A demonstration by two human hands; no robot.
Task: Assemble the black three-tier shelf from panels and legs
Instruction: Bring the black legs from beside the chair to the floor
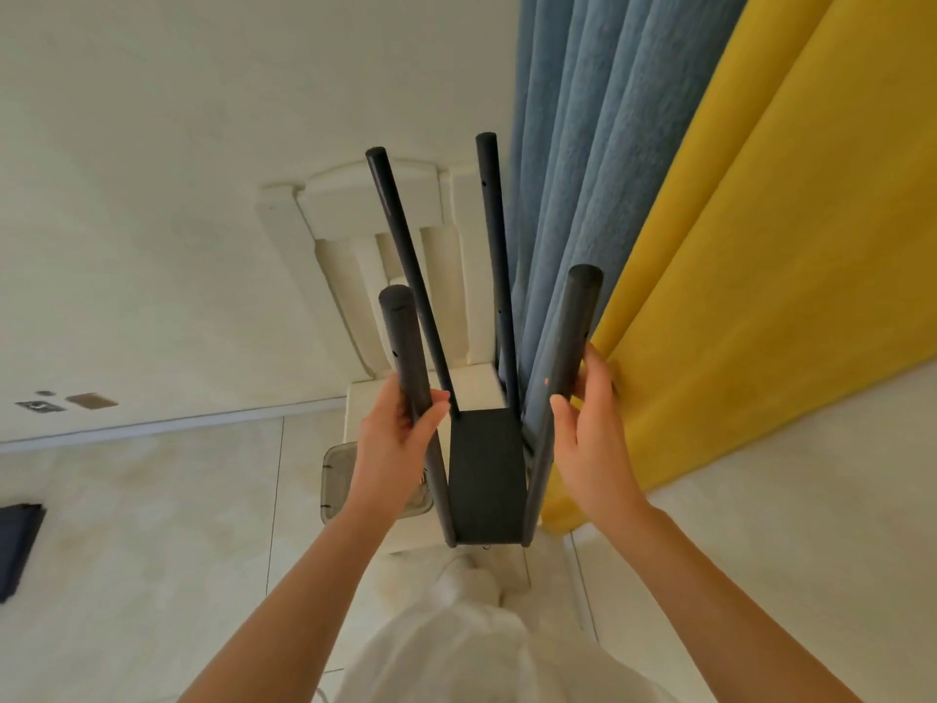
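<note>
A black shelf panel point(487, 474) stands below me with black legs rising from its corners toward the camera. My left hand point(395, 433) grips the near left leg point(405, 347) partway down. My right hand point(590, 428) holds the near right leg point(568, 347), thumb on the inner side and fingers behind it. The two far legs point(405, 256) point(494, 235) stand free and splay slightly outward. Small holes show along the legs.
A white chair point(385, 230) stands behind the shelf against the wall. Blue curtain point(598, 144) and yellow curtain point(760, 246) hang on the right. A clear plastic tray point(337, 474) sits near the chair seat. A dark panel point(17, 540) lies on the tiled floor at left.
</note>
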